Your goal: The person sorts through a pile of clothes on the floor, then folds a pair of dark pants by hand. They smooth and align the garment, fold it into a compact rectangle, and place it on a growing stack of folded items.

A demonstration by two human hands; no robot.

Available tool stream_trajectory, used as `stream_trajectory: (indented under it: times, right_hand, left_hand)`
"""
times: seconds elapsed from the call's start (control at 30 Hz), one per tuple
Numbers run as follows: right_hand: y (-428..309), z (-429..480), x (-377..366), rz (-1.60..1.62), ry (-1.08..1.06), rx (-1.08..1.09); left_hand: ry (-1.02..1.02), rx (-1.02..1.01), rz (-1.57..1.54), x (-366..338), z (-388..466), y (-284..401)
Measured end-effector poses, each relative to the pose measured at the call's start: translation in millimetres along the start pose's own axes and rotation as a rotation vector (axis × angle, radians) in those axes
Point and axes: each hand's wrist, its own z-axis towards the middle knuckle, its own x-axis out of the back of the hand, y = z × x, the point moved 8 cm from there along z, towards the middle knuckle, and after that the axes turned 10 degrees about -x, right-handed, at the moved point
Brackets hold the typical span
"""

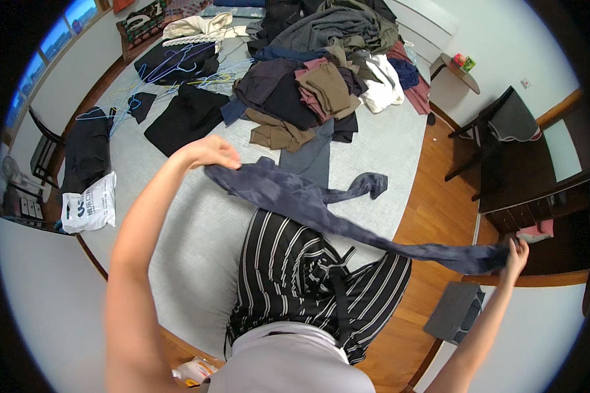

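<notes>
A pair of dark blue-grey mottled leggings (295,196) is stretched across in front of me, above my lap. My left hand (209,151) grips the wide waist end. Out to the right, past the bed's edge, my right hand (517,258) holds the end of one leg, slightly blurred. The other leg (368,185) bends loosely over the bed, its end curled. Beyond the leggings lie a flat dark grey-blue garment (307,159) and a folded brown garment (280,131).
I sit on a bed with a pale grey sheet (196,255). A large clothes pile (324,34) covers its far side. Blue hangers (169,69) and black garments (187,118) lie left, near a white plastic bag (91,204). Right are a wooden floor (432,172) and dark chair (506,118).
</notes>
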Motion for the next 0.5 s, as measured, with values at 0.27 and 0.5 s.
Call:
stream_trajectory:
  times: [0.27, 0.5]
  right_hand:
    - [-290.0, -349.5, -334.3, 0.391, -0.976, 0.335]
    - [-226.0, -352.0, -404.5, 0.243, -1.008, 0.072]
  left_hand:
    - [0.080, -0.520, -0.718, -93.8, 55.1, 190.6]
    - [-0.073, -0.912, 0.101, -230.4, 46.8, 311.2]
